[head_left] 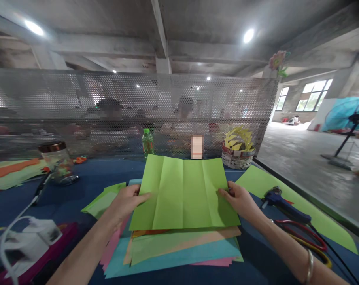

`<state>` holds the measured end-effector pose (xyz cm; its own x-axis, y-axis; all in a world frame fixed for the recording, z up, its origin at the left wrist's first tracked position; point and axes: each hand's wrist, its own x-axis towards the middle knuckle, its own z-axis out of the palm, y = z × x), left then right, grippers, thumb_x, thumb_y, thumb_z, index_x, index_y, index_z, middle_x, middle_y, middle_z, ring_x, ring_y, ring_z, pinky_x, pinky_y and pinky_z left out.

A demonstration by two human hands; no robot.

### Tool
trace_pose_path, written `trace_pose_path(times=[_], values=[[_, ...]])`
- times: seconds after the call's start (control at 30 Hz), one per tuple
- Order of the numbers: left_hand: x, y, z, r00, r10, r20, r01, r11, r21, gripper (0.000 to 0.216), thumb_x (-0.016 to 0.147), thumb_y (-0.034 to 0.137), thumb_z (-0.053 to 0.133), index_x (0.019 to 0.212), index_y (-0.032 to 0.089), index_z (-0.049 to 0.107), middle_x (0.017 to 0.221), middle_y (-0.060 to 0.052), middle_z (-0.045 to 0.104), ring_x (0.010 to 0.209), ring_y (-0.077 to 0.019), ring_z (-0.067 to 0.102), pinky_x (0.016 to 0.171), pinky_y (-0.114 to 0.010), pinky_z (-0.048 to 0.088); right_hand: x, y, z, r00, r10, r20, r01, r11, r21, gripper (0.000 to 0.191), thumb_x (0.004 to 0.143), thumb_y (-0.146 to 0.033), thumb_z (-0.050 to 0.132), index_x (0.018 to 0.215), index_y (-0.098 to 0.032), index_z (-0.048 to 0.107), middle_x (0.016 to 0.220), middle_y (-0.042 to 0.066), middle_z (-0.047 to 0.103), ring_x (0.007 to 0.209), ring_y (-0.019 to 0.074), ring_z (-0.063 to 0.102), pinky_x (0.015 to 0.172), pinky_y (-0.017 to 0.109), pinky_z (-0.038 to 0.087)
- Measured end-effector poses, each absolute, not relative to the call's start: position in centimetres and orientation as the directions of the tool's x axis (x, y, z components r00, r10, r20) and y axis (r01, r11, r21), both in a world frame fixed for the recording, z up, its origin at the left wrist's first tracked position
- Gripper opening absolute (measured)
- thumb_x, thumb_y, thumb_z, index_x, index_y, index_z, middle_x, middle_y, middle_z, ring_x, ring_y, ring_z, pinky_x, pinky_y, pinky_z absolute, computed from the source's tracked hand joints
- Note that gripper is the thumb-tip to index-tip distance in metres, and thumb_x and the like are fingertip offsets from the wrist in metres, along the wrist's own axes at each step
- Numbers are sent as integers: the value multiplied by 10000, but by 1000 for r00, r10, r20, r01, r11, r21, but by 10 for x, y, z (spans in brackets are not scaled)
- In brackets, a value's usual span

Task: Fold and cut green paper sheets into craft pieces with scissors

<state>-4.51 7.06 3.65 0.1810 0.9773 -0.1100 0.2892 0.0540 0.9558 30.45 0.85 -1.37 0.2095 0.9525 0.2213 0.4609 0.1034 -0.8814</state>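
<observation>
A bright green sheet of paper (184,194) with several upright fold creases is held up by its two side edges. My left hand (134,198) pinches the left edge, thumb in front and fingers behind. On the opposite edge, my right hand (232,194) grips the sheet the same way. Beneath it lies a stack of coloured paper (179,257) in orange, pale green, blue and pink. Smaller green paper pieces (104,202) lie beside my left forearm. A metal bangle circles my right wrist.
At right, a blue glue gun (286,206) and red-handled scissors (304,233) lie by a green sheet (330,221). Along the back stand a woven basket (238,156), a green bottle (148,144) and a jar (61,164). A white plug adapter (34,237) sits at left. People show behind the perforated screen (63,99).
</observation>
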Motion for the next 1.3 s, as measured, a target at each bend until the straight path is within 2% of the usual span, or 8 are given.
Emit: trace_pose_path(times=[0.27, 0.5, 0.63, 0.93, 1.03, 1.1, 1.2, 1.3], values=[[-45, 75, 30, 277, 949, -153, 188, 103, 977, 344, 570, 358, 828, 832, 176, 700, 815, -69, 767, 832, -291, 718, 747, -361, 548, 307, 11, -17, 217, 935, 279, 517, 132, -845, 222, 792, -429, 598, 741, -220, 542, 596, -15, 635, 534, 159, 544, 453, 227, 353], [-44, 66, 38, 313, 923, -223, 237, 151, 960, 420, 525, 330, 852, 884, 187, 688, 803, -72, 766, 757, -300, 721, 614, -342, 549, 309, 11, -14, 227, 929, 292, 517, 139, -845, 211, 792, -420, 597, 746, -222, 539, 594, -14, 623, 544, 160, 534, 465, 231, 359], [-46, 65, 42, 410, 882, -233, 203, 160, 966, 403, 598, 357, 822, 938, 183, 694, 890, -89, 763, 867, -297, 711, 707, -351, 549, 305, 12, -15, 200, 939, 279, 497, 147, -855, 230, 786, -434, 604, 733, -222, 531, 605, -14, 631, 540, 156, 538, 460, 226, 364], [-50, 74, 38, 112, 981, -157, 161, 137, 977, 277, 590, 338, 822, 756, 166, 682, 740, -70, 752, 677, -221, 699, 616, -282, 522, 300, 10, -19, 123, 961, 248, 422, 175, -889, 260, 779, -458, 625, 749, -211, 547, 633, -14, 631, 580, 160, 565, 500, 236, 415], [-56, 83, 30, 64, 998, -28, 217, 13, 976, 389, 607, 405, 801, 868, 167, 639, 845, -94, 745, 777, -244, 704, 692, -316, 534, 298, 10, -18, 96, 966, 240, 388, 186, -903, 274, 793, -473, 618, 769, -210, 546, 679, -1, 650, 610, 170, 586, 524, 248, 437], [-57, 87, 26, -27, 982, 187, 354, -165, 920, 482, 637, 439, 772, 998, 171, 597, 1001, -126, 714, 940, -280, 676, 807, -364, 521, 295, 9, -16, 62, 971, 231, 359, 195, -913, 288, 804, -489, 610, 809, -207, 552, 737, 13, 671, 655, 180, 610, 556, 258, 460], [-52, 85, 24, 1, 830, 558, 616, -441, 653, 562, 755, 449, 663, 1217, 164, 514, 1295, -177, 564, 1237, -320, 497, 1033, -439, 373, 286, 4, -12, -17, 978, 207, 311, 202, -929, 322, 818, -509, 599, 888, -197, 565, 797, 27, 689, 703, 191, 637, 601, 273, 488], [-40, 72, 26, 180, 711, 680, 639, -610, 469, 553, 848, 413, 567, 1323, 152, 460, 1405, -174, 469, 1335, -300, 376, 1117, -437, 237, 275, -4, -7, -102, 979, 178, 292, 200, -935, 341, 832, -515, 591, 927, -188, 572, 787, 24, 691, 671, 185, 642, 581, 269, 487]])
